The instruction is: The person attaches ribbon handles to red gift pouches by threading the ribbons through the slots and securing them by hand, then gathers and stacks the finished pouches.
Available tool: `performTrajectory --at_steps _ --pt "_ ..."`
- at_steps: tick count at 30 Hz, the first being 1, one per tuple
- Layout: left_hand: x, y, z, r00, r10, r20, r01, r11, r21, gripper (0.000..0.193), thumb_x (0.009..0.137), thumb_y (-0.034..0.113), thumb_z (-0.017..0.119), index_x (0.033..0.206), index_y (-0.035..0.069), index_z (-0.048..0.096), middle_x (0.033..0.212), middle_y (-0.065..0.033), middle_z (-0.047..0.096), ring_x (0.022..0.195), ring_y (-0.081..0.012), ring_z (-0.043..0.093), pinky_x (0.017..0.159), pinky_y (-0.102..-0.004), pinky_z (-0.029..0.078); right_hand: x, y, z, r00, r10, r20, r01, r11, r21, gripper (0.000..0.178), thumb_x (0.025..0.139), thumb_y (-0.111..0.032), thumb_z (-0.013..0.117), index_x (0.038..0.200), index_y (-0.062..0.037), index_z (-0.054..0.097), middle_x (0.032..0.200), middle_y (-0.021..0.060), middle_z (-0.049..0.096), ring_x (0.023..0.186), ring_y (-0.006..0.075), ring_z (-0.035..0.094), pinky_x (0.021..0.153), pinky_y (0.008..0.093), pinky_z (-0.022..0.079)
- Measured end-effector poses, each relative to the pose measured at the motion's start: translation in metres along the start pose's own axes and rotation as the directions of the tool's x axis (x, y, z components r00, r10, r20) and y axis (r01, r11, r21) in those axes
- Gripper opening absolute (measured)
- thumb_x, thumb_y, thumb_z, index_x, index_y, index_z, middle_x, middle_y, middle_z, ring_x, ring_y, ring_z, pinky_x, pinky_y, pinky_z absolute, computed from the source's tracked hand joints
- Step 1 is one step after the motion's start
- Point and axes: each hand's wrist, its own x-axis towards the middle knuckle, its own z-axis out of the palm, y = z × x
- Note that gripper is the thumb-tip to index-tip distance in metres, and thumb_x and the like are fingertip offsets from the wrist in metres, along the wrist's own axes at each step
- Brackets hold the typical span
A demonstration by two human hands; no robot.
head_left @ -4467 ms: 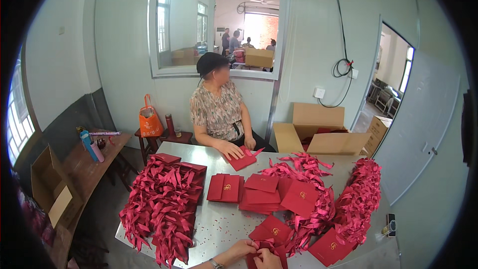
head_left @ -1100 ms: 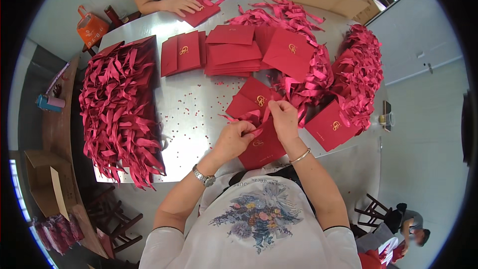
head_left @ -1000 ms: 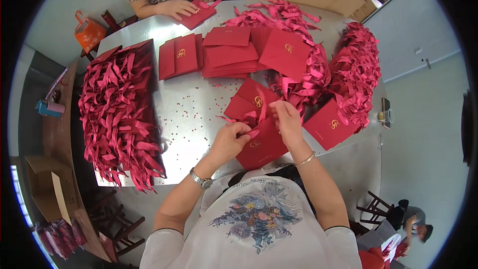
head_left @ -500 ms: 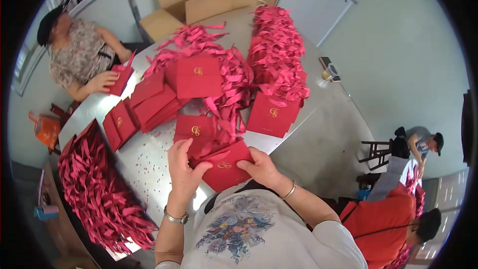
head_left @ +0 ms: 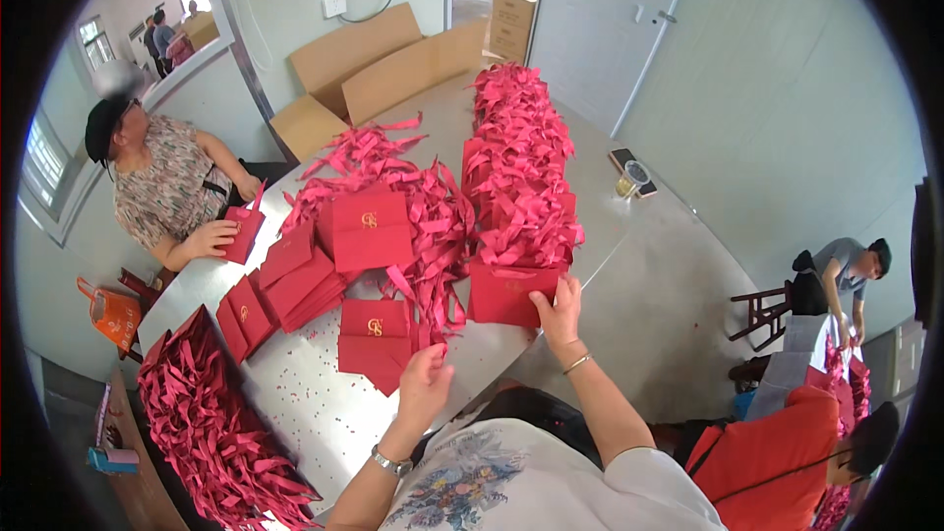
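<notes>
My right hand (head_left: 559, 315) grips the right edge of a red paper bag (head_left: 503, 293) with a gold emblem. That bag stands at the near end of a long row of red bags topped with ribbon handles (head_left: 521, 167). My left hand (head_left: 423, 388) is over the table's near edge, its fingers loosely bent and apart, with nothing seen in them. Just beyond it is a small stack of flat red bags (head_left: 374, 329), beside a heap of loose pink-red ribbons (head_left: 433, 216). More flat bags (head_left: 372, 231) are piled farther left.
Another ribbon-topped row (head_left: 211, 423) fills the table's left side. A co-worker's hand (head_left: 211, 238) holds a red bag at far left. A lidded cup (head_left: 631, 179) and a phone (head_left: 621, 157) are by the right edge. An open cardboard box (head_left: 413, 74) stands behind.
The bag between both my hands has gone to the right row's near end in my right hand. My left hand has let go and moved right and down. The view has tilted upward.
</notes>
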Motion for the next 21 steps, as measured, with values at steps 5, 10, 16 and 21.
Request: performTrajectory --at_steps 5,10,16,21 --pt "0.056 0.011 0.044 1.0 -0.011 0.013 0.01 0.994 0.112 0.066 0.077 0.01 0.068 0.132 -0.005 0.036 0.127 -0.0243 0.046 0.117 -0.0358 0.048 0.098 -0.0382 0.041 0.006 0.01 0.001 0.994 0.021 0.109 -0.038 0.988 0.152 0.052 0.065 -0.016 0.08 0.109 -0.0008 0.057 0.112 0.0187 0.052 0.106 0.0364 0.049 0.09 0.0406 0.043" --pt "0.105 0.028 0.08 0.993 0.075 -0.096 -0.063 0.99 0.123 0.085 0.068 0.01 0.074 0.137 -0.007 0.027 0.127 -0.0271 0.045 0.118 -0.0408 0.045 0.101 -0.0417 0.036 0.016 0.022 -0.002 0.959 -0.058 0.277 -0.002 0.977 0.212 0.054 0.065 -0.017 0.08 0.111 -0.0023 0.057 0.112 0.0194 0.052 0.105 0.0365 0.05 0.088 0.0408 0.044" --pt "0.118 0.012 0.116 0.933 0.122 -0.338 0.004 0.937 0.349 0.077 0.062 0.007 0.076 0.13 -0.002 0.04 0.112 -0.0215 0.053 0.107 -0.0393 0.05 0.093 -0.0425 0.041 0.048 0.035 -0.027 0.862 -0.172 0.477 0.018 0.951 0.31 0.054 0.076 -0.007 0.067 0.123 0.0048 0.044 0.115 0.026 0.048 0.104 0.0425 0.049 0.089 0.0422 0.044" --pt "0.114 0.026 0.129 0.896 -0.005 -0.445 0.171 0.927 0.333 0.069 0.065 0.004 0.073 0.127 -0.002 0.042 0.118 -0.021 0.05 0.109 -0.0387 0.049 0.095 -0.0416 0.04 0.06 0.035 -0.044 0.812 -0.188 0.553 -0.073 0.907 0.414 0.058 0.078 -0.004 0.063 0.129 0.006 0.037 0.124 0.0237 0.041 0.111 0.0382 0.047 0.093 0.042 0.042"
